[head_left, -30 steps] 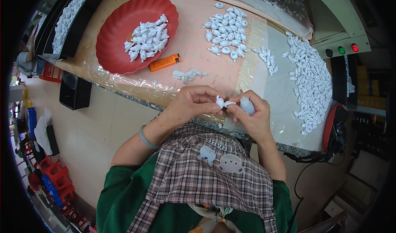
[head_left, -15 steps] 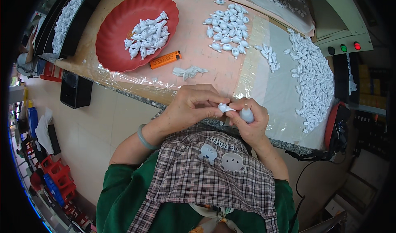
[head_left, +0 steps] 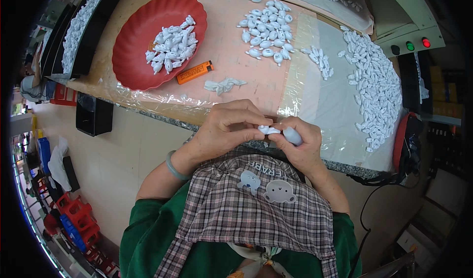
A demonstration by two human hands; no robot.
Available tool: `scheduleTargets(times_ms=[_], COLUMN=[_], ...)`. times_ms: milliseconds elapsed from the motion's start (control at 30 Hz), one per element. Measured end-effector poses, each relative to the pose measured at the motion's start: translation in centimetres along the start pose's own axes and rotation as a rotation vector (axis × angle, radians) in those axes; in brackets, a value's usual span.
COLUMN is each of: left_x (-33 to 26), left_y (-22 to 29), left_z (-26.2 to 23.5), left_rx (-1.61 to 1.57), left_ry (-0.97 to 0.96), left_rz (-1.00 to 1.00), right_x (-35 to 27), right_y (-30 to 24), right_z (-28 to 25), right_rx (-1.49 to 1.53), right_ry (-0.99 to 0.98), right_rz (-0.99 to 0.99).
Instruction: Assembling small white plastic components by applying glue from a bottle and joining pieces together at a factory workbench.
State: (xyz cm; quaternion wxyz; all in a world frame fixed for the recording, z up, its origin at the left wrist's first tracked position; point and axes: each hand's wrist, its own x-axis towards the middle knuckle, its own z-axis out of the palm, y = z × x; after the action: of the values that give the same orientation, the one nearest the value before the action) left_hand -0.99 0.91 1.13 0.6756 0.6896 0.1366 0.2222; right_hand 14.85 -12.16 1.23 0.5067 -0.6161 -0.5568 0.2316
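Just in front of the table's near edge, my left hand [head_left: 231, 125] pinches a small white plastic figurine [head_left: 267, 130] between thumb and fingers. My right hand [head_left: 303, 142] meets it from the other side, thumb and fingertip at the figurine's right end. Tucked in that same right hand is a small pale squeeze bottle [head_left: 292, 136], lying aslant; its tip is hard to make out. Beyond my hands lies a crumpled white cloth or tissue [head_left: 224, 86]. Finished-looking white figurines [head_left: 175, 46] are heaped in a red scalloped dish [head_left: 128, 56] at the left.
Rounded white pieces [head_left: 268, 29] cluster on the pink sheet, with a few slim ones [head_left: 319, 61] beside them. A large pile of small white parts [head_left: 377, 91] covers the right side. An orange box cutter [head_left: 195, 72] touches the dish. A machine with lit buttons [head_left: 410, 46] stands far right.
The figurine has been turned between my fingers and shows more of its length. My right hand has tilted the squeeze bottle over to the left. The whole view has shifted slightly.
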Motion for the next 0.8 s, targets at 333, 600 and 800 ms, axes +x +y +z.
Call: scheduleTargets(times_ms=[333,600,800], left_x=[-0.3,-0.9,-0.9], left_y=[0.3,-0.3,-0.5], left_z=[0.0,0.4,0.5], left_rx=[0.085,0.094,0.128], left_ry=[-0.1,-0.082,-0.076], left_rz=[0.03,0.03,0.048], right_x=[-1.7,-2.5,-2.8], right_y=[-0.6,-0.1,0.4], right_z=[0.4,1.0,1.4], right_rx=[0.06,0.116,0.103], right_ry=[-0.017,0.004,0.011], right_rz=[0.091,0.109,0.134])
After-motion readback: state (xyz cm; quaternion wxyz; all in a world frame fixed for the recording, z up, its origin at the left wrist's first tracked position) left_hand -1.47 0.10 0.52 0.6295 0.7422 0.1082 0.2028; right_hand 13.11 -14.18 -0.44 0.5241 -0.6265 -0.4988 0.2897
